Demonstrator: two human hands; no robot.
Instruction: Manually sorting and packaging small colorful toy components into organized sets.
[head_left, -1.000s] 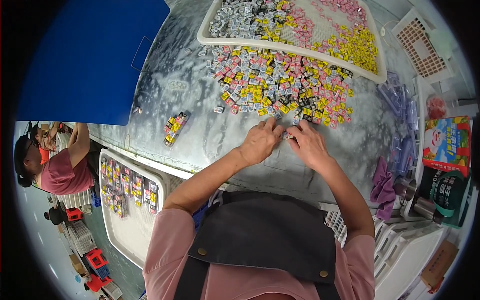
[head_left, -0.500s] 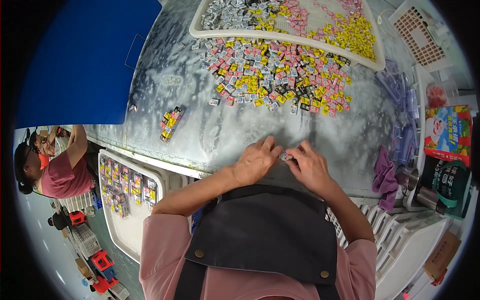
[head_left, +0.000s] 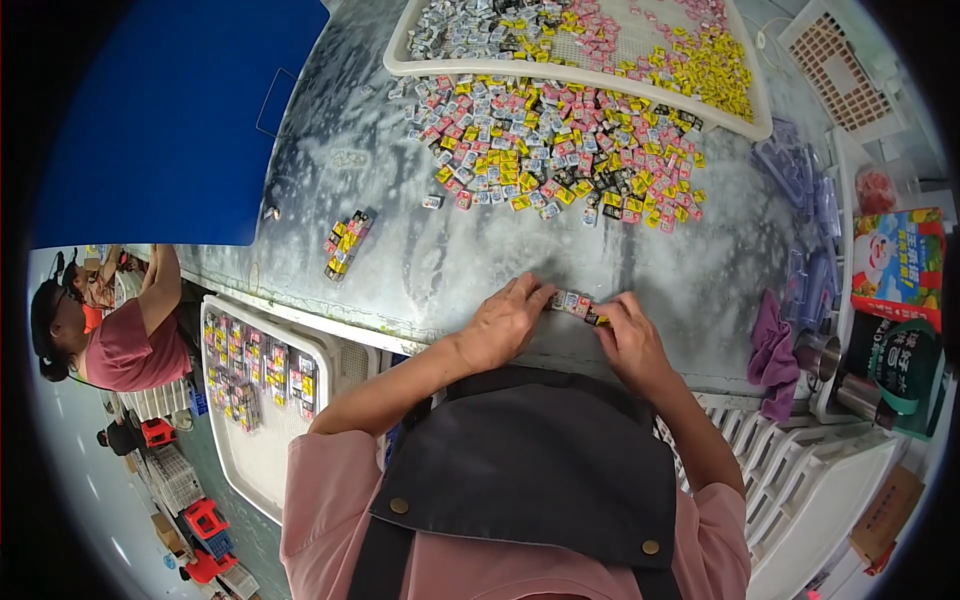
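Note:
Near the table's front edge, a short row of small wrapped pieces (head_left: 572, 303), white, pink and black with yellow at one end, lies between my two hands. My left hand (head_left: 503, 320) has its fingers closed on the row's left end. My right hand (head_left: 632, 338) pinches the right end, its fingertips partly covering a yellow piece. Further left lies a filled clear pack (head_left: 347, 244) of the same coloured pieces. Beyond my hands spreads a loose heap of small pieces (head_left: 560, 150) in white, pink, yellow and black.
A white tray (head_left: 590, 72) of loose pieces stands behind the heap. Clear plastic cases (head_left: 815, 240) and a purple cloth (head_left: 773, 345) lie at the right. Lower left, another white tray (head_left: 240, 460) holds filled packs. A blue panel (head_left: 150, 130) and a person (head_left: 130, 340) are on the left.
My right hand has moved right and slightly down, away from my left hand. More of the row of pieces now shows between them.

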